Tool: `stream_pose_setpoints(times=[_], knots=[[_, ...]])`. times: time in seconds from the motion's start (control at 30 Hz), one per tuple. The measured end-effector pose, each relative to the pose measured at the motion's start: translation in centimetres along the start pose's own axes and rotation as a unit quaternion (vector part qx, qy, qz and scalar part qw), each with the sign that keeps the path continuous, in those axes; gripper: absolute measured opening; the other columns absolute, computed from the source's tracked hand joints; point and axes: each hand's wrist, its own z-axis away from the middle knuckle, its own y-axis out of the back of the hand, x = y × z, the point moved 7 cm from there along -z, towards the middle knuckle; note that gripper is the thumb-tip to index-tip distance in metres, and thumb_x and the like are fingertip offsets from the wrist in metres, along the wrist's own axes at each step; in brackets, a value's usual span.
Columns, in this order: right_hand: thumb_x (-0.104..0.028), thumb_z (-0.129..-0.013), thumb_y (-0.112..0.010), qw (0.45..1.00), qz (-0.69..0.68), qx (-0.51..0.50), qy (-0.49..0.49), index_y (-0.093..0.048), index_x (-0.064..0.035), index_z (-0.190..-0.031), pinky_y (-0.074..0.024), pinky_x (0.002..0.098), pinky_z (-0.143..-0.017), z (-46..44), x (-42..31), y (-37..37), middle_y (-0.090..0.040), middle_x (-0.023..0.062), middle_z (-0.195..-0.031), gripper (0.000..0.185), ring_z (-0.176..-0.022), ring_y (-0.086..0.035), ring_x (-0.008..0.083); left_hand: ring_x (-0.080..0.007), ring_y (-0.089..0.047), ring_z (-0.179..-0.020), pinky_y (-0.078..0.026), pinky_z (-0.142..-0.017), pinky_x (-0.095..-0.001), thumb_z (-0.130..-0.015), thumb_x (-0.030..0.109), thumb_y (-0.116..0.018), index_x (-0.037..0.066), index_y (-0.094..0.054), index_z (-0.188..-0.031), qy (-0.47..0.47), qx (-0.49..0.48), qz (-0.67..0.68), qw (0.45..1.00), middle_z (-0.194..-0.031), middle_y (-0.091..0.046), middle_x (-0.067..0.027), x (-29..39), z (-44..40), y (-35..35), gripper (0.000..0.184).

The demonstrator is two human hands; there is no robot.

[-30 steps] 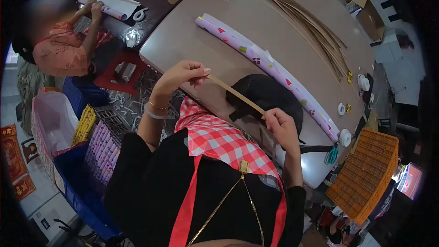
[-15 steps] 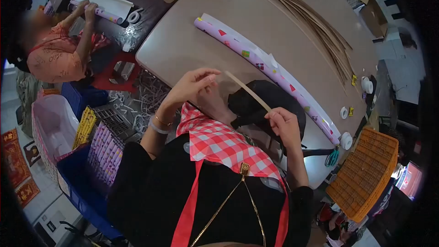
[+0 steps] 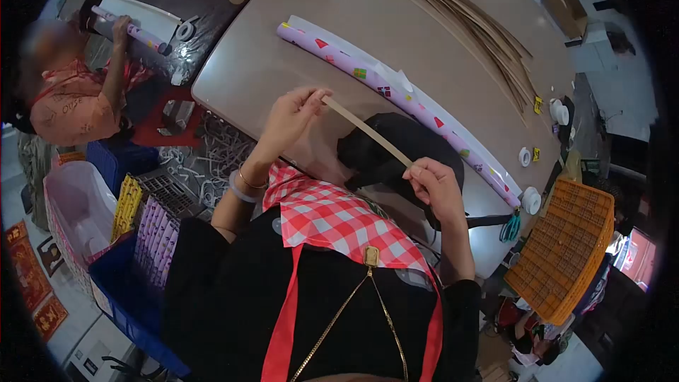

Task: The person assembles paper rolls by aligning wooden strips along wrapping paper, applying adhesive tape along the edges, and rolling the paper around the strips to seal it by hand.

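A narrow tan strip is stretched at a slant between my two hands, above a black cloth-like item on the table's near edge. My left hand pinches its upper left end. The lower right end is between the closed fingers of my right hand. Beyond them, a long lilac patterned paper roll lies diagonally across the table, its loose edge slightly lifted. Teal-handled scissors and a white tape roll are at its right end.
Long brown strips lie at the table's far side. On the right stands an orange basket. At left are a blue crate and a white bin. A co-worker holds a patterned roll at a dark table.
My left hand let go of the strip's left end half a second ago and now pinches it again. The co-worker's hands have shifted on their roll. The whole view has shifted slightly.
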Motion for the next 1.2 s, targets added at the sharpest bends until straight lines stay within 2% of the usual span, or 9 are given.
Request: stream_pose_setpoints(times=[0.03, 0.23, 0.43, 0.53, 0.67, 0.73, 0.87, 0.93, 1.2], knots=[[-0.015, -0.088, -0.054, 1.000, 0.011, 0.002, 0.006, -0.062, -0.0024, -0.084, -0.0267, 0.0158, -0.042, 1.0, -0.2, -0.5, -0.047, -0.0042, -0.061, 0.015, -0.047, -0.036, 0.0012, -0.0079, -0.056, -0.074, -0.043, -0.063, -0.0214, -0.093, 0.028, -0.048, 0.006, -0.062, -0.105, 0.076, -0.053, 0.049, 0.994, -0.082, -0.063, -0.0024, -0.2, 0.8, -0.3, 0.029], [-0.013, -0.089, -0.050, 0.999, 0.034, 0.021, 0.013, -0.059, -0.0003, -0.080, -0.0248, 0.0166, -0.040, 1.0, -0.4, -0.7, -0.046, -0.0027, -0.058, 0.018, -0.043, -0.033, 0.0020, -0.0071, -0.055, -0.073, -0.039, -0.061, -0.0198, -0.094, 0.026, -0.047, 0.003, -0.061, -0.096, 0.103, -0.088, 0.215, 0.967, -0.080, -0.061, -0.0017, -0.1, 1.3, -0.4, 0.027], [-0.014, -0.089, -0.052, 0.995, 0.094, 0.025, 0.008, -0.060, -0.0008, -0.081, -0.0254, 0.0160, -0.040, 0.5, -1.1, -0.7, -0.046, -0.0033, -0.059, 0.017, -0.045, -0.035, 0.0013, -0.0085, -0.056, -0.075, -0.039, -0.062, -0.0197, -0.090, 0.020, -0.054, 0.002, -0.060, -0.095, 0.055, -0.120, 0.119, 0.984, -0.083, -0.062, -0.0022, 2.2, 1.3, 1.4, 0.020], [-0.014, -0.089, -0.053, 0.993, 0.119, 0.020, -0.001, -0.060, -0.0016, -0.080, -0.0256, 0.0157, -0.041, -0.3, -2.5, -1.7, -0.046, -0.0040, -0.059, 0.017, -0.046, -0.035, 0.0009, -0.0084, -0.056, -0.077, -0.040, -0.065, -0.0195, -0.089, 0.018, -0.054, 0.001, -0.059, -0.097, 0.020, -0.129, 0.113, 0.985, -0.088, -0.062, -0.0032, 2.5, 0.2, 2.3, 0.020], [-0.016, -0.087, -0.055, 0.991, 0.130, 0.001, -0.014, -0.063, -0.0043, -0.083, -0.0308, 0.0159, -0.048, -2.1, -3.7, -2.1, -0.048, -0.0056, -0.062, 0.015, -0.054, -0.040, 0.0012, -0.0083, -0.056, -0.078, -0.041, -0.068, -0.0194, -0.087, 0.016, -0.056, 0.000, -0.059, -0.100, 0.065, -0.148, 0.111, 0.981, -0.092, -0.061, -0.0039, 2.4, -1.0, 3.8, 0.021], [-0.016, -0.087, -0.055, 0.994, 0.109, 0.014, -0.015, -0.063, -0.0046, -0.083, -0.0304, 0.0161, -0.047, -1.2, -3.7, -2.3, -0.047, -0.0060, -0.061, 0.015, -0.053, -0.039, 0.0012, -0.0085, -0.056, -0.079, -0.041, -0.069, -0.0189, -0.085, 0.016, -0.058, 0.000, -0.058, -0.103, 0.048, -0.205, 0.185, 0.960, -0.096, -0.061, -0.0048, 3.6, 0.5, 3.5, 0.024], [-0.017, -0.088, -0.054, 0.994, 0.108, 0.001, -0.018, -0.063, -0.0048, -0.082, -0.0301, 0.0162, -0.047, -1.8, -4.0, -2.4, -0.046, -0.0062, -0.061, 0.016, -0.053, -0.039, 0.0011, -0.0079, -0.057, -0.080, -0.043, -0.069, -0.0198, -0.086, 0.012, -0.056, 0.000, -0.056, -0.106, 0.053, -0.185, 0.192, 0.962, -0.090, -0.062, -0.0032, 3.0, 0.2, 3.7, 0.024], [-0.018, -0.088, -0.054, 0.992, 0.121, 0.004, -0.022, -0.063, -0.0047, -0.083, -0.0302, 0.0161, -0.047, -1.9, -3.9, -2.5, -0.046, -0.0062, -0.061, 0.017, -0.053, -0.039, 0.0011, -0.0076, -0.057, -0.077, -0.042, -0.066, -0.0199, -0.086, 0.017, -0.059, 0.000, -0.057, -0.102, 0.113, -0.155, 0.131, 0.973, -0.088, -0.061, -0.0030, 2.5, 0.0, 4.0, 0.023], [-0.017, -0.088, -0.054, 0.993, 0.113, -0.004, -0.026, -0.063, -0.0047, -0.084, -0.0324, 0.0162, -0.048, -1.7, -3.7, -2.7, -0.047, -0.0059, -0.062, 0.016, -0.055, -0.041, 0.0012, -0.0081, -0.055, -0.067, -0.042, -0.061, -0.0208, -0.087, 0.025, -0.058, 0.000, -0.058, -0.096, 0.092, -0.061, 0.037, 0.993, -0.080, -0.059, -0.0016, 0.4, -1.1, 4.8, 0.026]])
